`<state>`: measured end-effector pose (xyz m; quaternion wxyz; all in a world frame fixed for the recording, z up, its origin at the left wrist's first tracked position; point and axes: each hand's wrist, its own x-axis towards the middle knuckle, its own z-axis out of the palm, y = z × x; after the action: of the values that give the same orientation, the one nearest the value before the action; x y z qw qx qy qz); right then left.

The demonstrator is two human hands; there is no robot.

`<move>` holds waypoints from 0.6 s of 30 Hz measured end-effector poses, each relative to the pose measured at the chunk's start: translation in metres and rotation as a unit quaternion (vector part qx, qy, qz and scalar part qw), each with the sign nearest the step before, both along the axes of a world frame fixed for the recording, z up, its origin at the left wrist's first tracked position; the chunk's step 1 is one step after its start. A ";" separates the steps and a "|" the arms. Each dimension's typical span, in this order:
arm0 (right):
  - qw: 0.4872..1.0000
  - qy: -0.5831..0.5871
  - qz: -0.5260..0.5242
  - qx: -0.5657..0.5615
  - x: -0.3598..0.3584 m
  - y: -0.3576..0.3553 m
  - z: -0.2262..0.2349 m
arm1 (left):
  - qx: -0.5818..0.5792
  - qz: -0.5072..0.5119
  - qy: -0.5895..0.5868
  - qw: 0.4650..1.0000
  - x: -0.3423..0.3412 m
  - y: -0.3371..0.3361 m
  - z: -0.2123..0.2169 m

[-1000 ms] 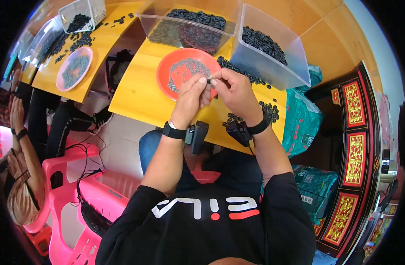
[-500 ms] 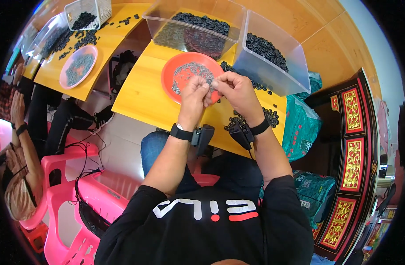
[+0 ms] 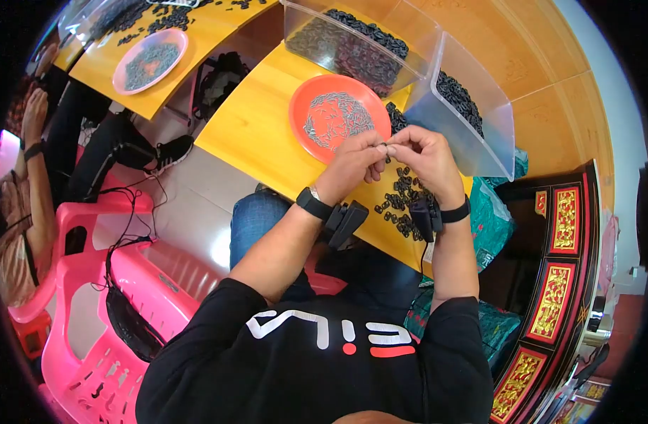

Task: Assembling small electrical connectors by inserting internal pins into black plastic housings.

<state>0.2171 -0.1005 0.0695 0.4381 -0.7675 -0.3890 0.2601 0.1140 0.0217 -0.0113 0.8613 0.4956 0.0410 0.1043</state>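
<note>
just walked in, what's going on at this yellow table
The person's left hand and right hand meet at the edge of a round red plastic dish, pinching a small dark piece between their fingertips. Thin grey pins lie in the dish. Small loose black pieces are scattered on the yellow tabletop nearby, and two clear rectangular plastic bins hold many more.

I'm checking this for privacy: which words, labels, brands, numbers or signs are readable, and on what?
Black shirt: large white lettering with red accents, clear, but I won't copy its wording.
Teal bags: printed marks, too small or partly hidden to read.
Red bowl: no lettering visible.
Small black pieces: none can be made out.
</note>
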 end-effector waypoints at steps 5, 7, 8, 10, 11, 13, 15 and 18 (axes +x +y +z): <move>0.999 0.030 -0.002 0.012 0.024 0.029 -0.008 | -0.049 0.182 -0.016 0.982 -0.005 0.029 0.008; 0.993 -0.108 0.022 -0.045 0.035 0.043 -0.021 | -0.066 0.276 -0.037 0.958 -0.013 0.055 0.008; 0.994 -0.102 0.029 -0.033 0.036 0.047 -0.028 | -0.068 0.321 -0.036 0.944 -0.018 0.064 0.011; 0.983 -0.153 0.062 -0.077 0.039 0.057 -0.037 | -0.081 0.342 -0.044 0.935 -0.026 0.074 0.016; 0.967 -0.205 0.096 -0.120 0.040 0.061 -0.040 | -0.094 0.363 -0.053 0.925 -0.028 0.077 0.016; 0.969 -0.186 0.099 -0.131 0.034 0.070 -0.044 | -0.091 0.366 -0.055 0.925 -0.030 0.080 0.014; 0.946 -0.261 0.107 -0.159 0.028 0.075 -0.042 | -0.092 0.362 -0.048 0.927 -0.030 0.080 0.014; 0.948 -0.249 0.123 -0.158 0.022 0.080 -0.042 | -0.085 0.348 -0.041 0.933 -0.029 0.079 0.016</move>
<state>0.2396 -0.0204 0.0271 0.1652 -0.8132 -0.5314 0.1703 0.0846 0.1012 0.0045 0.8110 0.3704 0.1840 0.4138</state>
